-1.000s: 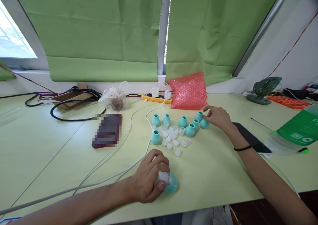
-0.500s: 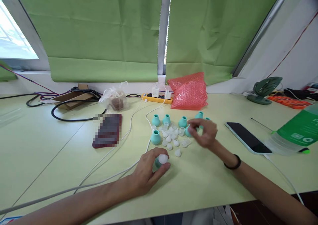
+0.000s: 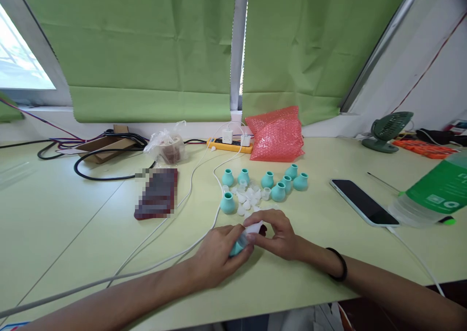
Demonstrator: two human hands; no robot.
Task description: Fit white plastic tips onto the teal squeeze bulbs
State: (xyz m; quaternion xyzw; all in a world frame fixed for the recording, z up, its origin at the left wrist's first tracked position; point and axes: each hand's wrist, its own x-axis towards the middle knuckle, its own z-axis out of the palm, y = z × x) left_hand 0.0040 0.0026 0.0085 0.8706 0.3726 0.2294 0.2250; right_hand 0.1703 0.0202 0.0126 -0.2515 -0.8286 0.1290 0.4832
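Left hand [image 3: 219,255] is curling its fingers around a teal bulb [image 3: 237,249], which is sitting low over the near tabletop [image 3: 317,285]. Right hand [image 3: 277,231] is pinching a white piece [image 3: 254,229] against the bulb's mouth end, fingers drawn narrow. Fingers are hiding the join, so I am not telling whether the parts are seated.

Risks, by my judgement: the bulb is probably sitting tilted, so an off-axis push could be sending the white piece in crooked. The pinch is looking small and the plastic smooth; a slip could be scattering it among the loose white pieces [image 3: 249,194] just beyond. A careless knuckle there could be tipping the standing teal bulbs [image 3: 278,192]. The white cable [image 3: 166,258] is running close along the left forearm; a sweep could be snagging it.

Surface: pale yellow-green, a seam crossing at left. A phone [image 3: 365,202] is lying right, a large bottle [image 3: 440,190] leaning beyond. Red bubble-wrap pouch [image 3: 275,136] and yellow power strip [image 3: 233,147] are resting at the back; a small fan [image 3: 390,129] is standing far right. Green blinds [image 3: 149,44] are covering most of the window.
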